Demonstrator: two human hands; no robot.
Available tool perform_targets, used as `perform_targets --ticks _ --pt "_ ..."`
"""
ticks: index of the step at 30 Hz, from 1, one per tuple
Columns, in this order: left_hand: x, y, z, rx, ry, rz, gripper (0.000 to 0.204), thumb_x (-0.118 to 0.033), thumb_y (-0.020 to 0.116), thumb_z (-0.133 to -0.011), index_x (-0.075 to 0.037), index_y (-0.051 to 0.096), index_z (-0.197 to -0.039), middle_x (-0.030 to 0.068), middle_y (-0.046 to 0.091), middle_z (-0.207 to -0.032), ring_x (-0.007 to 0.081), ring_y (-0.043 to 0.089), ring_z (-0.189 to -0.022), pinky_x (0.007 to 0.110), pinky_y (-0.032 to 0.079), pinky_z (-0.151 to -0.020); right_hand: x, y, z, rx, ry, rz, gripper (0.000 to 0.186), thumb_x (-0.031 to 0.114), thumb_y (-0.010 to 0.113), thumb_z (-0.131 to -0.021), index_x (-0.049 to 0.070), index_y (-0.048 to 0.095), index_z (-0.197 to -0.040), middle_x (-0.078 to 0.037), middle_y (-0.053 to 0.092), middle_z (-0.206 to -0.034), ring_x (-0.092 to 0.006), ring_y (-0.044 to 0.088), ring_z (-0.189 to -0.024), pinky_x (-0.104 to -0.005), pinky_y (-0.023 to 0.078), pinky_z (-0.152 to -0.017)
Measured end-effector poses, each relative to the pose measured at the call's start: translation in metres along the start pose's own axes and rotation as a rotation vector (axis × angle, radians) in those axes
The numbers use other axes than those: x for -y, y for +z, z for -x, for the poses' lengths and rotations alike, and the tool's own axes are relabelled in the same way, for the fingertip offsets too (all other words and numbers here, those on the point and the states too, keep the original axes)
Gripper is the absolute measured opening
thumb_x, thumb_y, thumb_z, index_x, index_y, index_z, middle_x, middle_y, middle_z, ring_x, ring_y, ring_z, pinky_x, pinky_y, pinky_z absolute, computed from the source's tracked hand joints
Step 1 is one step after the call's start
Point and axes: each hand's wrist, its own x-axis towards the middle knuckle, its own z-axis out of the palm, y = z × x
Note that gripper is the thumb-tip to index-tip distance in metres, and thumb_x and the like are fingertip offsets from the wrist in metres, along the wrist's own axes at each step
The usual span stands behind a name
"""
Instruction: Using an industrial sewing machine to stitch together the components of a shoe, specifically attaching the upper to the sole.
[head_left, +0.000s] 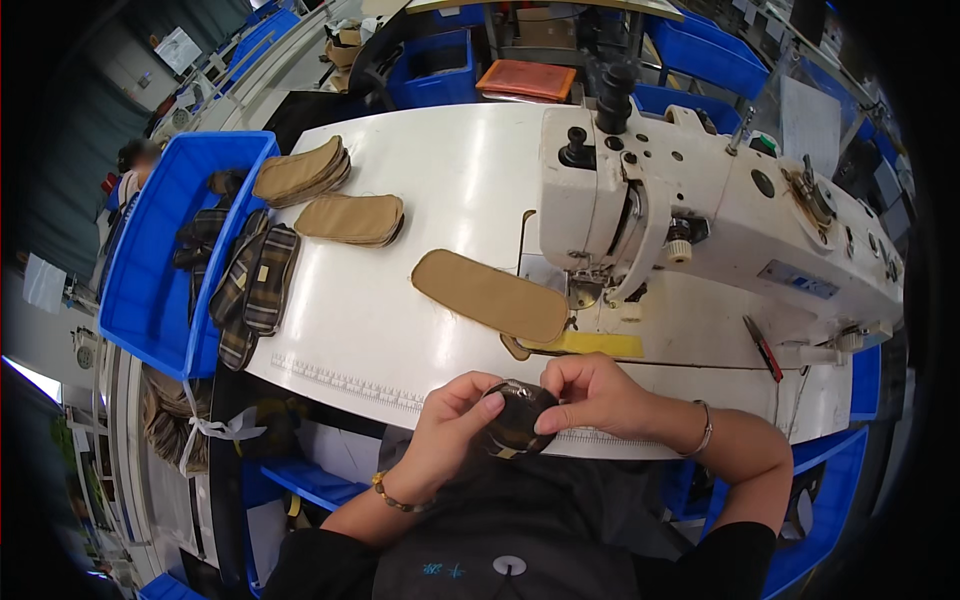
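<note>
A small dark plaid piece with a zipper [518, 425] is held at the table's front edge, pinched by my left hand [455, 420] and my right hand [600, 400], both thumbs on it. Beyond it a long tan fabric oval [488, 295] lies beside the sewing machine's needle area, over another tan piece and near a yellow strip [605, 344]. Two stacks of tan pieces [300, 170] sit at the back left, with plaid pouches [262, 290] beside them.
A white sewing machine [730, 230] fills the right of the white table [390, 300]; red-handled snips [762, 350] lie below it. A blue bin [150, 250] holding plaid items stands at left. Blue bins [430, 70] sit behind. Another person [130, 175] is at far left.
</note>
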Motion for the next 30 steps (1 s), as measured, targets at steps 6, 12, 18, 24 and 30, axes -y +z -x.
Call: perform_targets --ticks 6,12,18,24,30 --pt "0.007 0.001 0.003 0.260 -0.179 0.338 0.036 -0.030 0.061 -0.098 0.000 0.058 -0.119 0.0074 0.067 -0.113 0.0135 0.063 -0.101 0.030 0.050 -0.092 0.001 -0.007 0.001 0.175 0.038 -0.022 0.027 0.011 0.080 -0.083 0.007 0.058 -0.070 0.005 0.058 -0.071 -0.0023 0.051 -0.067 -0.0194 0.040 -0.061" --pt "-0.004 0.001 -0.005 0.233 -0.070 0.148 0.044 -0.029 0.072 -0.090 0.001 0.060 -0.121 0.0082 0.069 -0.106 0.0144 0.067 -0.093 0.028 0.054 -0.084 0.007 -0.009 -0.002 0.131 0.050 -0.029 0.019 0.017 0.073 -0.090 0.005 0.065 -0.077 0.002 0.063 -0.075 -0.0046 0.058 -0.066 -0.0199 0.046 -0.062" --pt "-0.015 0.017 -0.006 0.037 -0.269 0.050 0.046 -0.032 0.083 -0.078 0.003 0.068 -0.104 0.0089 0.071 -0.091 0.0152 0.069 -0.081 0.028 0.057 -0.075 0.005 -0.007 -0.003 0.082 0.011 -0.029 0.020 0.017 0.070 -0.093 0.004 0.066 -0.079 0.002 0.063 -0.074 -0.0049 0.058 -0.068 -0.0205 0.047 -0.063" --pt "0.009 -0.007 -0.012 0.282 -0.300 0.267 0.041 -0.021 0.082 -0.077 0.004 0.067 -0.105 0.0107 0.072 -0.093 0.0183 0.070 -0.082 0.031 0.058 -0.075 0.015 -0.001 0.002 0.137 -0.047 0.079 0.020 0.016 0.071 -0.092 0.003 0.066 -0.077 0.002 0.061 -0.075 -0.0034 0.054 -0.071 -0.0212 0.042 -0.063" --pt "0.003 -0.009 -0.012 0.285 -0.302 0.255 0.034 -0.024 0.077 -0.085 0.002 0.070 -0.105 0.0080 0.072 -0.097 0.0160 0.068 -0.087 0.030 0.055 -0.080 0.013 -0.008 -0.002 0.124 -0.059 0.144 0.020 0.017 0.069 -0.094 0.002 0.065 -0.082 0.001 0.063 -0.078 -0.0046 0.058 -0.073 -0.0216 0.047 -0.064"
